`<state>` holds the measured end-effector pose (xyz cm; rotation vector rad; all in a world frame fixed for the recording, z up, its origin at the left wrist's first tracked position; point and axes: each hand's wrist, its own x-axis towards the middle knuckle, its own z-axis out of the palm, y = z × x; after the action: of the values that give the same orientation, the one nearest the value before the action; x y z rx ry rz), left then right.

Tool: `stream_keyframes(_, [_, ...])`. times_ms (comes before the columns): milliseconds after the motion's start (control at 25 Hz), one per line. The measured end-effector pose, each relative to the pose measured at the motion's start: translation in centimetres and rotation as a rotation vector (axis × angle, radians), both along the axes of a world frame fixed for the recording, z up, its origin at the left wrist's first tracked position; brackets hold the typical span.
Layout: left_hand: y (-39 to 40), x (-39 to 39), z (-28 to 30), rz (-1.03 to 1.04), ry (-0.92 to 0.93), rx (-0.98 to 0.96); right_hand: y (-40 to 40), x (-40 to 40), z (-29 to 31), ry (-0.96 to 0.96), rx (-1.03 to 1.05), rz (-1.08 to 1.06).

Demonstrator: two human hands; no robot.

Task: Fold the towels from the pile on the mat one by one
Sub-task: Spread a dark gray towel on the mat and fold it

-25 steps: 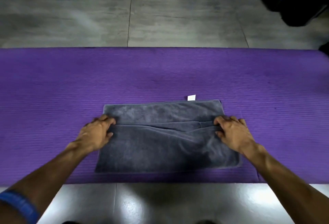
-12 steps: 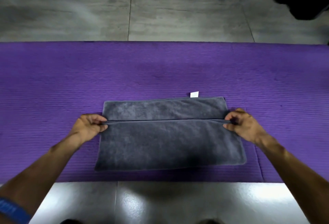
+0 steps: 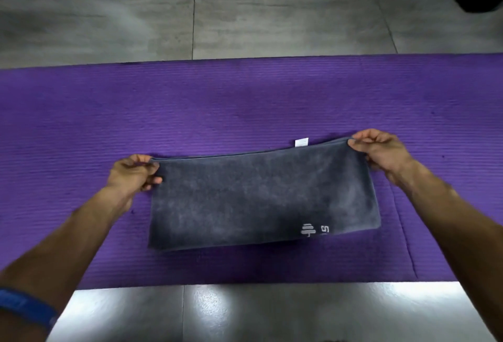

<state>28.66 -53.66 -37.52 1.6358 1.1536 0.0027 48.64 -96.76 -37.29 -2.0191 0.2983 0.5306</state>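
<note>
As we pinch the far corners of the dark grey terry towel [image 3: 261,194] with our left hand [image 3: 133,175] and right hand [image 3: 381,151], it lies folded on the ribbed purple mat [image 3: 245,102], edges seemingly aligned for squaring.

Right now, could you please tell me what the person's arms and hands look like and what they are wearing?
Both forearms are bare, with no sleeves or gloves in view. The left hand and the right hand show no rings. A blue wristband circles the left arm near the frame's lower left corner.
</note>
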Motion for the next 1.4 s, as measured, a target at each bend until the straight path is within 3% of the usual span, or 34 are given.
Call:
stream_keyframes(80, [-0.8,-0.2,-0.6,-0.167,0.070,0.411,1.1,-1.4,-0.9,-0.328,-0.214,-0.041])
stream_keyframes(160, [-3.6,-1.6,-2.1,-0.519,-0.039,0.777,2.8,-5.2,-2.0,-0.665,-0.383,0.121])
stream_keyframes(240, [-6.9,-3.6,-4.3,-0.858,-0.043,0.831,4.7,-9.4,-3.4,-0.768,-0.483,0.362])
stream_keyframes(320, [-8.4,-4.7,-6.1,-0.964,0.096,0.823,5.1,-11.6,-5.6,-0.669,-0.678,0.519])
stream_keyframes(440, [-6.8,-4.6,-7.5,-0.878,0.221,0.856,3.6,-10.8,-7.5,-0.511,-0.863,0.594])
stream_keyframes(560, [-4.8,-3.2,-7.2,-0.805,0.318,0.793,3.8,-10.2,-7.6,-0.456,-0.900,0.612])
stream_keyframes(680, [-5.7,-3.4,-6.2,-0.695,0.256,0.759,4.1,-10.2,-7.3,-0.420,-0.904,0.603])
stream_keyframes(840, [-8.9,-9.2,-5.4,-0.276,0.161,0.682,4.1,-9.7,-7.0,-0.369,-0.908,0.616])
stream_keyframes(920, [-9.8,-12.3,-5.1,-0.282,0.144,0.683,3.9,-8.9,-6.7,-0.349,-0.883,0.639])
stream_keyframes(1000, [-9.2,-13.7,-5.4,-0.186,0.089,0.475,3.5,-7.6,-6.0,-0.291,-0.858,0.709])
stream_keyframes(1120, [-7.5,-12.0,-3.7,0.166,-0.083,-0.215,4.0,-7.3,-4.2,-0.285,-0.857,0.697])
stream_keyframes(1200, [-8.1,-10.3,-0.9,0.217,-0.198,-0.418,5.2,-9.3,-2.3,-0.473,-0.764,0.601])
stream_keyframes(1280, [-10.4,-8.4,1.6,0.120,-0.302,-0.345,7.1,-12.1,-0.8,-0.632,-0.486,0.520])
stream_keyframes(1320, [-12.3,-7.4,2.8,0.025,-0.319,-0.251,8.3,-13.4,0.5,-0.533,-0.232,0.477])
stream_keyframes(1400, [-16.8,-5.9,4.7,-0.195,-0.333,-0.127,10.6,-15.2,3.9,-0.080,0.322,0.368])
